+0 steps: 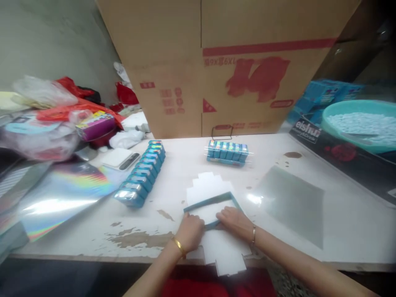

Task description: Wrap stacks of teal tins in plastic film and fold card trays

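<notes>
A shallow cardboard tray [208,201] with blue walls and a white inside sits near the table's front edge. My left hand [191,232] is closed around its near left corner. Along the near wall, my right hand [235,221] grips the tray with its fingers bent over the edge. White die-cut cardboard [225,249] lies under and in front of the tray, with more stepped white card [208,181] behind. To the left stands a long row of small blue boxes [145,171] with shiny tops. A shorter group of blue boxes [227,152] stands farther back.
A large brown carton [185,95] rises at the back. On the right are a clear plastic sheet [291,206], a black box [337,165] and a turquoise basin [332,128]. At left lie a white scale [119,159], holographic sheet [68,189] and plastic bags [46,97].
</notes>
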Motion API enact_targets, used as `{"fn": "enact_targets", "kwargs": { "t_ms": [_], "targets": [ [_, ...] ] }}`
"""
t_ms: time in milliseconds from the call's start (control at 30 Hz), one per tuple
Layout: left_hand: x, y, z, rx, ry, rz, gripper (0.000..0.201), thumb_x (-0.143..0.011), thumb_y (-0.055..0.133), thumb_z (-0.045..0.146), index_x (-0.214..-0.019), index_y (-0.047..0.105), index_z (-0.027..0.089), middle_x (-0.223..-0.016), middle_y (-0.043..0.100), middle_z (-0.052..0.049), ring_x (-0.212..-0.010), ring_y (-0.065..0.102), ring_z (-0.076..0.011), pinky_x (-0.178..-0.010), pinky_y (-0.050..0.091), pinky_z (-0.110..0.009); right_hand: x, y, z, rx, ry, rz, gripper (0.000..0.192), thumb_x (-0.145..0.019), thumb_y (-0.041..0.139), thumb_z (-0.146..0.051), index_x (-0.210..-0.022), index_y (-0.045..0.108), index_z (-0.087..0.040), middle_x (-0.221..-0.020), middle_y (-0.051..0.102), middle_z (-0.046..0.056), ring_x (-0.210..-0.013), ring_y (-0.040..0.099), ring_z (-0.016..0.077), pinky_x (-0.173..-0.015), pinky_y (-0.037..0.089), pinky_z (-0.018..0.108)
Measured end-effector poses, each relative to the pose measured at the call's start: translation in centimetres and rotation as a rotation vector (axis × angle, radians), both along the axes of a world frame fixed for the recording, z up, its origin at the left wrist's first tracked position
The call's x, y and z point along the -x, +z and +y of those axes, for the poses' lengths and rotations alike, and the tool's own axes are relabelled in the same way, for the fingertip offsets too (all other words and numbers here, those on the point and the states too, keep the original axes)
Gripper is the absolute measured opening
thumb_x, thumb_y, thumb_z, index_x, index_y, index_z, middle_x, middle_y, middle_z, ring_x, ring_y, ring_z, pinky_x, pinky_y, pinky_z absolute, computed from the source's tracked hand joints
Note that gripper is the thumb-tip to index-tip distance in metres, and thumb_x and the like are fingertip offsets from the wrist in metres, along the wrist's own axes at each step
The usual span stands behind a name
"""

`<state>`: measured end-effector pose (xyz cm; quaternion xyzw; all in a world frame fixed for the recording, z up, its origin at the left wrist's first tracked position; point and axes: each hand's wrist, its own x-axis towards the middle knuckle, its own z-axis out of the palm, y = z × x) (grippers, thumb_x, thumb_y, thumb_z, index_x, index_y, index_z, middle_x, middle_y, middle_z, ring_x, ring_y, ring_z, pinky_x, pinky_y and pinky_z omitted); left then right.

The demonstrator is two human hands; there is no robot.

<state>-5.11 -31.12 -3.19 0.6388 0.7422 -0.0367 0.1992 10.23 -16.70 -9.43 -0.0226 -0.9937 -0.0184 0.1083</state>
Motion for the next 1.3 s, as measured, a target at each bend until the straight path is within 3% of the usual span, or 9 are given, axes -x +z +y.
{"fn": "enact_targets", "kwargs": {
  "t_ms": [133, 267, 333, 467, 567, 633, 800, 1067, 1300],
  "targets": [
    [-2.2, 0.3, 0.0, -0.061, 0.112, -0.046, 0.022, -0.089, 0.044, 0.026, -0.093, 0.063, 0.016, -0.092, 0.066, -0.009, -0.088, 0.062, -0.0238, -0.079, 0.044, -0.037, -0.5, 0.2, 1.0, 0.062, -0.063, 0.194, 0.015, -0.094, 0.041, -0.022, -0.095, 0.056, -0.017, -0.104, 0.060, 0.012, -0.101, 0.054, 0.0249, -0.084, 0.042, 0.040],
    [-1.1, 2.1, -0.3, -0.323, -0.009, -0.141, 0.052, -0.085, 0.055, 0.042, -0.130, 0.044, 0.020, -0.120, 0.058, -0.010, -0.111, 0.053, -0.0220, -0.099, 0.039, -0.039, -1.5, 0.7, 0.6, 0.279, -0.272, 0.307, 0.049, -0.095, 0.034, -0.029, -0.142, 0.027, -0.019, -0.153, 0.017, 0.012, -0.142, 0.010, 0.0305, -0.111, 0.018, 0.055],
    [3.0, 4.0, -1.5, -0.426, -0.117, -0.053, 0.063, -0.083, 0.056, 0.048, -0.137, 0.036, 0.023, -0.138, 0.046, -0.011, -0.129, 0.039, -0.0235, -0.112, 0.020, -0.046, -1.9, 0.7, -0.7, 0.464, -0.438, 0.314, 0.060, -0.096, 0.029, -0.034, -0.148, 0.004, -0.022, -0.156, 0.005, 0.008, -0.143, -0.001, 0.0281, -0.114, 0.013, 0.054],
    [15.4, 7.3, -5.9, -0.347, -0.014, 0.299, 0.108, -0.065, 0.064, 0.066, -0.148, 0.015, 0.017, -0.154, 0.016, -0.016, -0.142, 0.003, -0.0349, -0.113, 0.001, -0.055, -1.7, -0.3, -4.1, 0.700, -0.712, 0.258, 0.072, -0.093, 0.029, -0.049, -0.148, -0.010, -0.022, -0.157, -0.001, 0.006, -0.142, -0.003, 0.0295, -0.114, 0.013, 0.055],
    [23.0, 7.3, -8.9, -0.137, 0.048, 0.463, 0.121, -0.055, 0.073, 0.060, -0.148, 0.010, 0.015, -0.155, 0.006, -0.017, -0.141, -0.004, -0.0387, -0.110, -0.001, -0.058, -0.6, -1.4, -5.8, 0.697, -0.744, 0.244, 0.082, -0.089, 0.036, -0.053, -0.147, -0.015, -0.025, -0.156, 0.002, 0.005, -0.142, 0.002, 0.0323, -0.113, 0.015, 0.057],
    [25.5, 6.1, -10.2, -0.052, 0.037, 0.499, 0.117, -0.057, 0.073, 0.054, -0.149, 0.011, 0.017, -0.155, 0.005, -0.015, -0.141, -0.003, -0.0385, -0.110, 0.001, -0.058, 0.3, -1.8, -6.3, 0.675, -0.751, 0.243, 0.087, -0.087, 0.041, -0.054, -0.146, -0.017, -0.028, -0.156, 0.004, 0.003, -0.142, 0.003, 0.0332, -0.113, 0.016, 0.058],
    [25.9, 3.2, -11.7, -0.162, 0.091, 0.505, 0.084, -0.078, 0.058, 0.040, -0.148, 0.016, 0.019, -0.156, 0.008, -0.012, -0.143, -0.002, -0.0338, -0.112, 0.009, -0.052, 1.7, -2.2, -6.8, 0.665, -0.797, 0.176, 0.084, -0.087, 0.036, -0.060, -0.148, -0.009, -0.023, -0.156, 0.004, 0.008, -0.142, 0.000, 0.0334, -0.112, 0.009, 0.062],
    [26.6, 4.5, -9.2, -0.063, -0.007, 0.433, 0.109, -0.063, 0.068, 0.047, -0.148, 0.010, 0.011, -0.155, 0.009, -0.018, -0.142, -0.001, -0.0360, -0.112, 0.006, -0.053, 1.9, -3.3, -6.2, 0.578, -0.737, 0.144, 0.075, -0.089, 0.034, -0.058, -0.149, 0.006, -0.023, -0.155, 0.013, 0.010, -0.142, 0.002, 0.0321, -0.111, 0.010, 0.061],
    [24.8, 3.4, -10.6, -0.247, 0.036, 0.448, 0.091, -0.067, 0.064, 0.039, -0.143, 0.022, 0.011, -0.146, 0.027, -0.022, -0.138, 0.018, -0.0362, -0.112, 0.011, -0.053, 2.3, -4.0, -6.0, 0.526, -0.730, 0.127, 0.069, -0.092, 0.028, -0.053, -0.150, 0.005, -0.023, -0.154, 0.017, 0.008, -0.142, 0.004, 0.0304, -0.110, 0.009, 0.062]
  ]
}}
